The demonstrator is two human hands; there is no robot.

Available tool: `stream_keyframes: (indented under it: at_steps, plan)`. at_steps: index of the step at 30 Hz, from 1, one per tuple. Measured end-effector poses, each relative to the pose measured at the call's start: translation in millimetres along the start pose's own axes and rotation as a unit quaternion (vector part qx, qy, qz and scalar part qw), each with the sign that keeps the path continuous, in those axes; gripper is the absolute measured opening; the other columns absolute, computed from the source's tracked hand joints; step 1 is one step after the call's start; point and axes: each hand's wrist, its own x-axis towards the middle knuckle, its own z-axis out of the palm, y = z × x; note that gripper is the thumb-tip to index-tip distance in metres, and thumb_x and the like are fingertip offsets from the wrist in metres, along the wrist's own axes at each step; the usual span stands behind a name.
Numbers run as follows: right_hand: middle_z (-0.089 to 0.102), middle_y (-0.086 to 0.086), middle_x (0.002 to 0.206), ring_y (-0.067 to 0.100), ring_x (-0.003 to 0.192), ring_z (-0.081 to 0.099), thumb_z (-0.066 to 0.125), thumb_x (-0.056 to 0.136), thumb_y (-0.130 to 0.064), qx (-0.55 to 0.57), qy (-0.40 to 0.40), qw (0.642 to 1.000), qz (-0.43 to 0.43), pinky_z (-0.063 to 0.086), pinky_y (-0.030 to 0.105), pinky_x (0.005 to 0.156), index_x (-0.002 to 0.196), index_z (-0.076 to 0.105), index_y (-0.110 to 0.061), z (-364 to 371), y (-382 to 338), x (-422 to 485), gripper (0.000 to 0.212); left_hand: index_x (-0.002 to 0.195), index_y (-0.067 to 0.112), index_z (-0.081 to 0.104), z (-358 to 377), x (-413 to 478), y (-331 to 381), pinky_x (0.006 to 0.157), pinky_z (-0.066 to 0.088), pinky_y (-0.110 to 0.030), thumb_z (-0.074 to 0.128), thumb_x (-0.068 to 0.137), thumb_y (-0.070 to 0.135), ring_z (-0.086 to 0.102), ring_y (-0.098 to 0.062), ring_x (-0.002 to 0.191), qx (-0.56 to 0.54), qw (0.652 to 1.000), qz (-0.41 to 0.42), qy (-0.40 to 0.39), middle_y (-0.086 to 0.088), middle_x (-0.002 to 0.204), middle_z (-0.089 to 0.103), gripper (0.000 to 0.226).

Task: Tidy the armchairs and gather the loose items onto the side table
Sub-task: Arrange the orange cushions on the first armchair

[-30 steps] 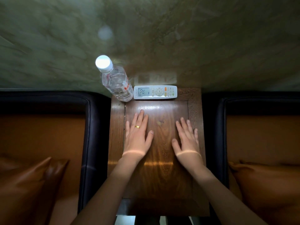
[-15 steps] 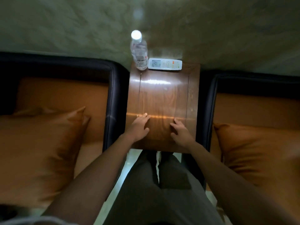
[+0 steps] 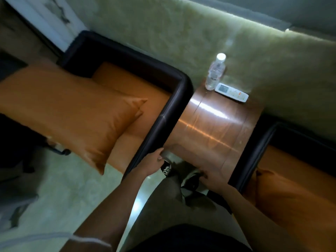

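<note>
The satiny orange cushion [image 3: 72, 113], at 9 o'clock on the black-rimmed left armchair [image 3: 163, 122], looks soft, light and slippery; grasp two corners. The left hand [image 3: 151, 163] and right hand [image 3: 213, 177] sit by the glossy brown wooden worktop's [image 3: 214, 128] near edge. Whether the hands are gripping, I cannot tell.

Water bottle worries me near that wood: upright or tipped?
Upright: the water bottle stands on its base at the side table's back corner, cap on top.

Single head-worn view, tilted, looks steeply down from close above the tabletop [image 3: 214, 128] front edge, facing the wall.
</note>
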Motion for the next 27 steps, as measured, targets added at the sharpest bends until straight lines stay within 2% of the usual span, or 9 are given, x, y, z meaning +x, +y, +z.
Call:
stream_keyframes:
  at_steps: [3,5,10,13,15,16,19,24,27]
  plan:
    - [0.059,0.007,0.138,0.023,0.123,0.057,0.053,0.094,-0.028,-0.059,-0.031,0.997,-0.027,0.046,0.035,0.103,0.138,0.055,-0.019,16,9,-3,0.045,0.151,0.023,0.036,4,-39,-38,0.095,0.049,-0.034,0.052,0.099,0.029,0.059,-0.020,0.114,-0.027,0.998,-0.038,0.048,-0.002,0.128,0.061,0.055]
    - [0.060,0.007,0.138,0.023,0.123,0.057,0.052,0.097,-0.030,-0.092,-0.041,0.994,-0.040,0.046,0.031,0.101,0.140,0.053,-0.020,24,7,-9,0.045,0.145,0.020,0.047,11,-66,-64,0.095,0.048,-0.032,0.052,0.099,0.028,0.060,-0.020,0.112,-0.038,0.994,-0.063,0.085,-0.002,0.127,0.063,0.047]
    - [0.060,0.003,0.136,0.024,0.125,0.056,0.042,0.106,-0.030,-0.203,-0.065,0.973,-0.091,0.041,0.028,0.099,0.137,0.058,-0.018,43,-23,-25,0.037,0.133,0.018,0.059,48,-142,-139,0.080,0.044,-0.027,0.052,0.098,0.024,0.063,-0.026,0.103,-0.113,0.970,-0.138,0.166,-0.008,0.122,0.065,0.036]
    - [0.065,0.006,0.127,0.024,0.117,0.060,0.043,0.105,-0.030,-0.241,-0.078,0.962,-0.098,0.043,0.032,0.096,0.124,0.063,-0.020,60,-43,-20,0.030,0.133,0.016,0.059,77,-190,-189,0.094,0.045,-0.029,0.057,0.096,0.021,0.060,-0.024,0.112,-0.172,0.949,-0.187,0.185,-0.007,0.125,0.064,0.037]
    - [0.065,0.003,0.121,0.024,0.115,0.060,0.042,0.106,-0.031,-0.260,-0.104,0.954,-0.109,0.044,0.030,0.091,0.110,0.064,-0.030,74,-57,-16,0.023,0.133,0.015,0.059,98,-220,-220,0.098,0.045,-0.030,0.059,0.095,0.021,0.060,-0.024,0.114,-0.213,0.933,-0.211,0.198,-0.008,0.127,0.063,0.038]
    - [0.063,0.000,0.122,0.024,0.119,0.059,0.041,0.106,-0.033,-0.265,-0.112,0.951,-0.110,0.043,0.028,0.090,0.113,0.064,-0.032,83,-66,-16,0.023,0.133,0.014,0.059,109,-235,-235,0.098,0.045,-0.029,0.059,0.096,0.021,0.060,-0.024,0.115,-0.229,0.927,-0.218,0.203,-0.008,0.128,0.063,0.038]
    - [0.057,0.004,0.134,0.023,0.127,0.053,0.041,0.106,-0.034,-0.248,-0.110,0.957,-0.105,0.040,0.028,0.097,0.132,0.061,-0.016,121,-105,-22,0.037,0.134,0.014,0.059,138,-273,-277,0.096,0.045,-0.028,0.059,0.096,0.021,0.061,-0.023,0.115,-0.276,0.904,-0.243,0.218,-0.008,0.128,0.063,0.038]
    - [0.064,0.012,0.113,0.024,0.104,0.059,0.044,0.106,-0.029,-0.220,-0.068,0.964,-0.133,0.044,0.032,0.090,0.118,0.065,-0.009,219,-166,-47,0.032,0.136,0.014,0.056,185,-328,-348,0.096,0.045,-0.028,0.055,0.097,0.021,0.060,-0.024,0.117,-0.315,0.891,-0.249,0.213,-0.010,0.130,0.062,0.040]
    - [0.070,0.013,0.102,0.028,0.091,0.064,0.047,0.104,-0.028,-0.203,-0.040,0.965,-0.163,0.051,0.040,0.087,0.097,0.065,-0.020,285,-194,-62,0.021,0.137,0.013,0.055,196,-364,-398,0.098,0.043,-0.028,0.055,0.098,0.022,0.058,-0.024,0.121,-0.331,0.883,-0.252,0.217,-0.010,0.132,0.061,0.041]
